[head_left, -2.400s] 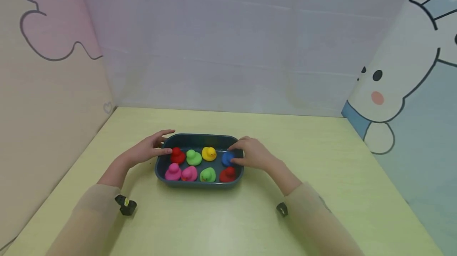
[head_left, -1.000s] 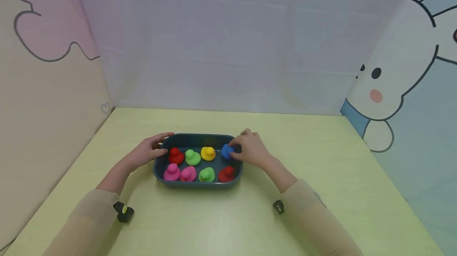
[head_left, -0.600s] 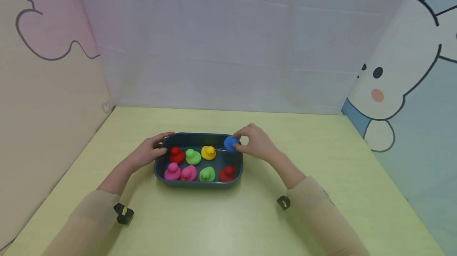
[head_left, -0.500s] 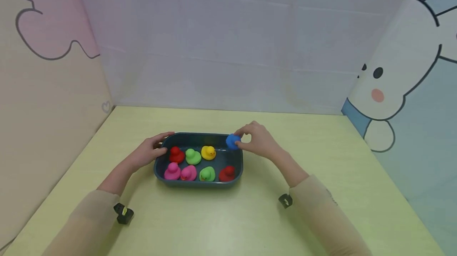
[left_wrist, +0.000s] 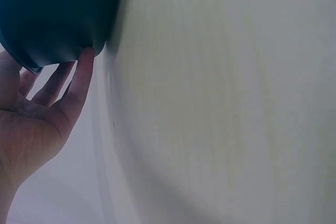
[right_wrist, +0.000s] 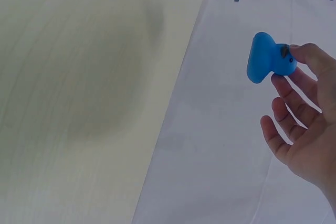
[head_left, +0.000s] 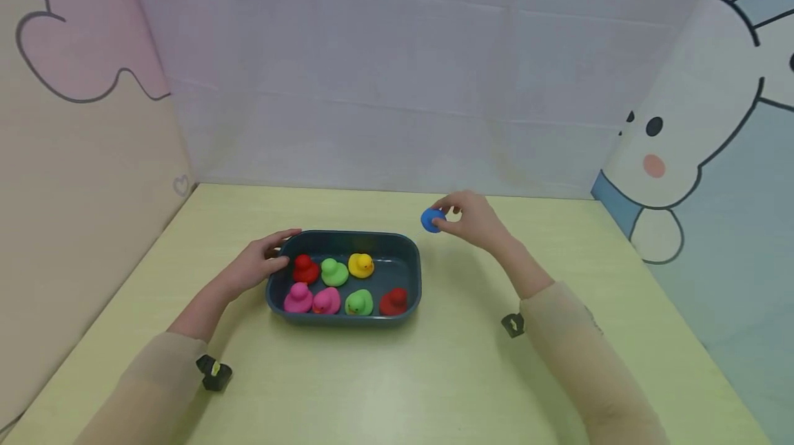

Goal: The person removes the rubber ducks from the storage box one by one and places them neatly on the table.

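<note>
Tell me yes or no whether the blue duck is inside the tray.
No, the right hand holds the blue duck in the air, outside the tray.

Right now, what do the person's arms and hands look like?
The left hand and right hand are bare. Long beige sleeves end above the wrists; a small black angular device shows beside each cuff, the left one with a yellow mark.

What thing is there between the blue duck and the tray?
Nothing: the head view shows only bare table between the tray and the blue duck in the right hand.
</note>
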### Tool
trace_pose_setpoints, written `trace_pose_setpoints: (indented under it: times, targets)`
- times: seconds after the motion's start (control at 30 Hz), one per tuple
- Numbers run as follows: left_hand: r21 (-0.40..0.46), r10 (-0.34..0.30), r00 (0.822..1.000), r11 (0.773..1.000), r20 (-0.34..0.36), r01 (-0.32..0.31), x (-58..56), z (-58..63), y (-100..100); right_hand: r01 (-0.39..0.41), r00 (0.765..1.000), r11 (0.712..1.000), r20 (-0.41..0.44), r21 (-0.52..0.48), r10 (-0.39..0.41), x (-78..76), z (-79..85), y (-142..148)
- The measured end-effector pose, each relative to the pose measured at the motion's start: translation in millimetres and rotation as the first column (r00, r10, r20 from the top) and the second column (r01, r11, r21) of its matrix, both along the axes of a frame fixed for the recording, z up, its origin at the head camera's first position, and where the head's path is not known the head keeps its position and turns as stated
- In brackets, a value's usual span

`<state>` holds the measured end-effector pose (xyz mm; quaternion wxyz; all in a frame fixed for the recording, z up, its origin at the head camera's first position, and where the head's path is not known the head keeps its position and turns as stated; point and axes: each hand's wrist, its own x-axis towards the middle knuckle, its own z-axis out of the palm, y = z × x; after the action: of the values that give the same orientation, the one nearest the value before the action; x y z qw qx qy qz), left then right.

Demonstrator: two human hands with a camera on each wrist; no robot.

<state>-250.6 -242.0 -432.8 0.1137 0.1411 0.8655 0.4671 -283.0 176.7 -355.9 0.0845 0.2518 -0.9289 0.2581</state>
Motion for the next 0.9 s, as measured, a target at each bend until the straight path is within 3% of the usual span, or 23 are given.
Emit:
trace_pose_setpoints:
  times: [0.4, 0.63, 0.9]
  targets:
    - [-0.009, -0.002, 1.000, 1.000, -0.024, 0.002, -1.5, -3.1, -2, 0.159, 0.984, 0.987, 0.085, 0.010, -0.159, -28.2, -15.2, 27]
    - [-0.017, 0.004, 1.000, 1.000, -0.026, -0.004, -1.3, -3.2, -3, 0.220, 0.970, 0.975, 0.114, -0.020, -0.216, -43.8, -39.2, 33]
    - [-0.010, 0.002, 1.000, 1.000, -0.011, -0.002, 1.7, 0.8, -1, 0.254, 0.958, 0.967, 0.127, 0.032, -0.256, -55.7, -61.9, 36]
